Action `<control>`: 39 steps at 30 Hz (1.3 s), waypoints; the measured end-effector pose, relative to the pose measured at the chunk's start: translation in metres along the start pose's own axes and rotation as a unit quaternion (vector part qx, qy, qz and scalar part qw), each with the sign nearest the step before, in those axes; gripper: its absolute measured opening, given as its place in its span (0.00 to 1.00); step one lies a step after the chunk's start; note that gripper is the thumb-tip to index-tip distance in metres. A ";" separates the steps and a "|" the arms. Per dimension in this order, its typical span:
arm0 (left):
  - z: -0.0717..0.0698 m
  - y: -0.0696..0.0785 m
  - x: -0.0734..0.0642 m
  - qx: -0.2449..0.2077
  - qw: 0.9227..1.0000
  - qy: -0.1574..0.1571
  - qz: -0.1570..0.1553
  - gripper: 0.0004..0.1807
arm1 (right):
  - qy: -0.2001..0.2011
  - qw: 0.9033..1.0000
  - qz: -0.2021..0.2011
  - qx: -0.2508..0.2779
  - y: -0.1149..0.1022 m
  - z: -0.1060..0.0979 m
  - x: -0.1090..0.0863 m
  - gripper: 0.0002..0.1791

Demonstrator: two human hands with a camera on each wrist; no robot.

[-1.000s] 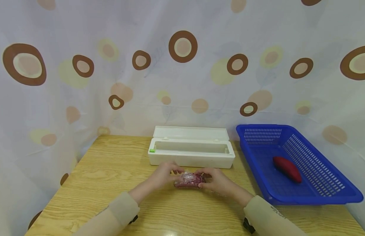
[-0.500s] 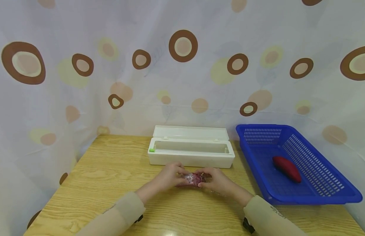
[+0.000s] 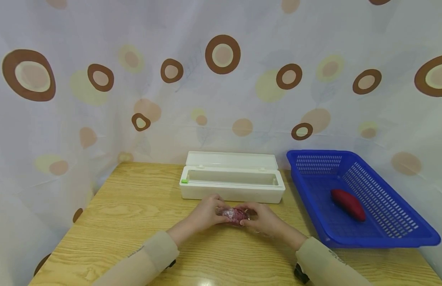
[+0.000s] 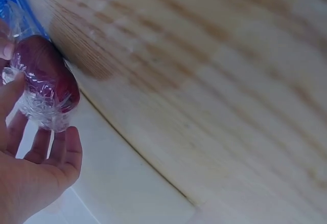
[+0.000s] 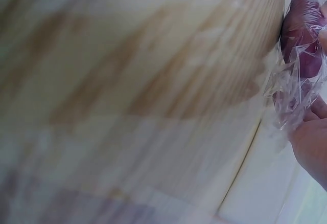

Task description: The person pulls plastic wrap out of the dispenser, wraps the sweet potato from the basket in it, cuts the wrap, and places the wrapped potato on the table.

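Observation:
A dark red sweet potato [image 3: 234,215] wrapped in clear cling film lies between both hands in the middle of the table. My left hand [image 3: 208,213] holds its left end, thumb in front and fingers behind. At the other end, my right hand [image 3: 264,219] pinches the film and the potato between thumb and fingers. In the left wrist view, crumpled cling film [image 4: 48,112] bunches at the potato's end above the curled fingertips. The right wrist view shows loose film [image 5: 288,93] hanging by the right fingers.
A white cling film dispenser box [image 3: 232,194] with its lid raised stands just behind the hands. On the right, a blue plastic basket [image 3: 313,214] contains another red sweet potato [image 3: 348,204]. A patterned curtain [image 3: 242,91] hangs behind the wooden table [image 3: 142,198].
My left hand has shifted right and closed further over the left end of the wrapped sweet potato, which has turned slightly. My right hand stays nearly in place.

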State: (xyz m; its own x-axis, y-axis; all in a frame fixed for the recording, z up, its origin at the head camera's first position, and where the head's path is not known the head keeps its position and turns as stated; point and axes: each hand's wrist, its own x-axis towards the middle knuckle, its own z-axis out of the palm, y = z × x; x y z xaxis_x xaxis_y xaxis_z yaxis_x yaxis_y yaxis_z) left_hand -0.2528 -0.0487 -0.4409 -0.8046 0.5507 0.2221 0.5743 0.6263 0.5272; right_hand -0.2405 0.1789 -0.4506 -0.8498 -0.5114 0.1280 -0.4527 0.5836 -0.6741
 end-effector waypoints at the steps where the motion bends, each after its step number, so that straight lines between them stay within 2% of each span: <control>1: 0.000 0.000 0.000 -0.003 1.000 -0.001 -0.001 0.18 | 0.001 1.000 0.001 0.001 0.000 0.000 0.000 0.23; 6: -0.001 -0.002 -0.001 -0.028 1.000 -0.006 -0.007 0.18 | 0.006 1.000 0.010 0.001 -0.001 0.000 0.000 0.26; 12: -0.002 -0.003 -0.002 -0.053 0.998 -0.012 -0.027 0.19 | 0.002 1.000 0.003 -0.002 -0.004 -0.002 -0.002 0.28; 20: -0.002 -0.003 -0.002 -0.052 0.998 -0.013 -0.038 0.19 | 0.030 0.998 -0.003 -0.046 -0.005 -0.012 -0.014 0.28; 27: 0.000 -0.003 0.000 -0.043 0.998 -0.017 -0.044 0.19 | 0.058 0.997 -0.009 -0.059 0.000 -0.021 -0.028 0.32; 39: 0.001 -0.003 -0.002 -0.052 0.998 -0.007 -0.043 0.19 | 0.055 0.994 0.001 -0.096 0.014 -0.025 -0.047 0.40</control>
State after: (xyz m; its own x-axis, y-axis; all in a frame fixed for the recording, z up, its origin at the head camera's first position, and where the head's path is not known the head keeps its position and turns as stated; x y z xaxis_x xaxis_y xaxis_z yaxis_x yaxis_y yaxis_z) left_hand -0.2522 -0.0511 -0.4437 -0.8479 0.5049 0.1620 0.4836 0.6111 0.6266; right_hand -0.2141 0.2267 -0.4480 -0.8706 -0.4441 0.2118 -0.4846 0.6996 -0.5251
